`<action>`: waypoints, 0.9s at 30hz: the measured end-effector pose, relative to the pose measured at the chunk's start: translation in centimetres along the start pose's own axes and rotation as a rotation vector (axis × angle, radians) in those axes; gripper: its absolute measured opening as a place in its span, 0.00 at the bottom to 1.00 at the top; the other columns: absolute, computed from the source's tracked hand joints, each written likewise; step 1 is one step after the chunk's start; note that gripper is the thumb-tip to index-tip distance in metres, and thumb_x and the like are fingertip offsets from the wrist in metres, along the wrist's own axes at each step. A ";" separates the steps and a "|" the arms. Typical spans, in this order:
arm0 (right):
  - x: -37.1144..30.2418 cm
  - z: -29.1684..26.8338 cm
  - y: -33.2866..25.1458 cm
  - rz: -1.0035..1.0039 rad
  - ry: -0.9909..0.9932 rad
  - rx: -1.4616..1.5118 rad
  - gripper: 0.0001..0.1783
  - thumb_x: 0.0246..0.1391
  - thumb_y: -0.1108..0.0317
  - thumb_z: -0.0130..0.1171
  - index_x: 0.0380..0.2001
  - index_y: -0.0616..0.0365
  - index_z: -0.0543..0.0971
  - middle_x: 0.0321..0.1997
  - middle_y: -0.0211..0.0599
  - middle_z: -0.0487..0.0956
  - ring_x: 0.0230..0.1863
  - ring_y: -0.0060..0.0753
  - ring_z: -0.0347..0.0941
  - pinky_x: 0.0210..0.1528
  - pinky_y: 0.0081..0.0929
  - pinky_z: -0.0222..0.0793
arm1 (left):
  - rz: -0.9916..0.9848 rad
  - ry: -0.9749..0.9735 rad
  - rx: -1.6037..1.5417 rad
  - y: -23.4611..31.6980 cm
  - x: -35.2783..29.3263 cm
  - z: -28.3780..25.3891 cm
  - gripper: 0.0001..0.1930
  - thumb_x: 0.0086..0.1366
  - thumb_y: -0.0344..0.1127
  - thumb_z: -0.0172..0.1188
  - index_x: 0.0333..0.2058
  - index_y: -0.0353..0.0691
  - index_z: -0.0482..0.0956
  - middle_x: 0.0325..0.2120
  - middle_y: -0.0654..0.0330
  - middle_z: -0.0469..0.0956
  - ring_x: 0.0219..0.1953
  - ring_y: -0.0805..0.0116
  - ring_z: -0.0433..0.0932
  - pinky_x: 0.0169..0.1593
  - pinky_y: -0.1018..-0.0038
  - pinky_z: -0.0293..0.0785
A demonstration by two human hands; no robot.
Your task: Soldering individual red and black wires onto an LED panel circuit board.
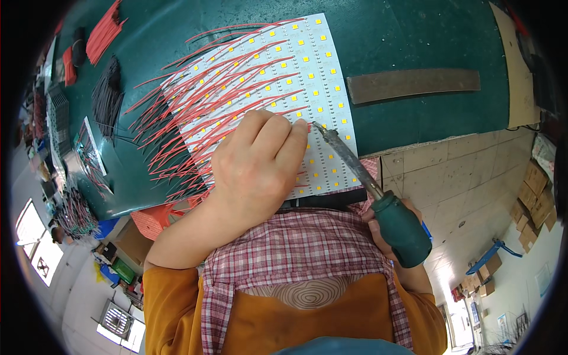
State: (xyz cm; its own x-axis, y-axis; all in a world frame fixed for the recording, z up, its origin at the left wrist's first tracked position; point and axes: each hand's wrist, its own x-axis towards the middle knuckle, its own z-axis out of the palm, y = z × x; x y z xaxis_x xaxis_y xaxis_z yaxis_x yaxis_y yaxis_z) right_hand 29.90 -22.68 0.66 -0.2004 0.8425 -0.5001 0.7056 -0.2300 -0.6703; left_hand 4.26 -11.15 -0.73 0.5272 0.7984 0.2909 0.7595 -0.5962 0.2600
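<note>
A white LED circuit board (347, 155) with rows of yellow chips lies on the green table. Many red wires (177, 123), with black ones among them, fan out from it to the left. Above the board's near part, my left hand (257, 163) is closed in a pinch, a short red wire end showing at its fingertips. My right hand (374, 228), mostly hidden behind the handle, grips a soldering iron (403, 229) with a green handle. The iron slants up to the left. Its tip meets the board right beside my left fingertips.
A flat dark bar (414, 86) lies right of the board. Bundles of red wires (104, 32) and black wires (107, 97) lie at the left, near a narrow white strip with wires (94, 145). A red plastic stool (155, 222) stands below the table's near edge.
</note>
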 end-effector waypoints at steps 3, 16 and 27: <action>0.1 0.3 -0.2 0.045 0.080 0.178 0.07 0.46 0.61 0.67 0.28 0.50 0.83 0.28 0.38 0.82 0.30 0.47 0.80 0.34 0.38 0.75 | -0.001 -0.007 -0.003 0.1 -0.1 -0.1 0.15 0.47 0.29 0.64 0.37 0.38 0.84 0.29 0.64 0.73 0.34 0.67 0.76 0.26 0.76 0.71; -1.2 0.4 2.5 -0.109 -0.022 -0.033 0.10 0.58 0.65 0.63 0.37 0.60 0.78 0.30 0.38 0.82 0.31 0.32 0.80 0.35 0.27 0.74 | 0.039 0.114 -0.163 0.0 -0.2 -0.7 0.16 0.45 0.27 0.64 0.36 0.35 0.83 0.32 0.61 0.78 0.35 0.64 0.78 0.29 0.73 0.74; -1.3 1.1 2.2 -0.175 0.134 0.095 0.08 0.52 0.71 0.63 0.34 0.63 0.78 0.31 0.37 0.84 0.30 0.32 0.81 0.35 0.26 0.76 | -0.001 -0.005 -0.104 1.1 -1.0 -0.1 0.14 0.46 0.23 0.67 0.36 0.33 0.83 0.30 0.59 0.80 0.34 0.62 0.81 0.34 0.71 0.79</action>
State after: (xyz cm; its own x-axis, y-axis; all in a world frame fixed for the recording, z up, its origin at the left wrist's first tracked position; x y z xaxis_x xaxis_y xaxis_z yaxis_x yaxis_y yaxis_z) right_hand 30.96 -24.75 -0.74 -0.2181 0.9291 -0.2989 0.5992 -0.1143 -0.7924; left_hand 4.53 -12.67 -0.66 0.5290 0.7990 0.2859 0.7165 -0.6011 0.3541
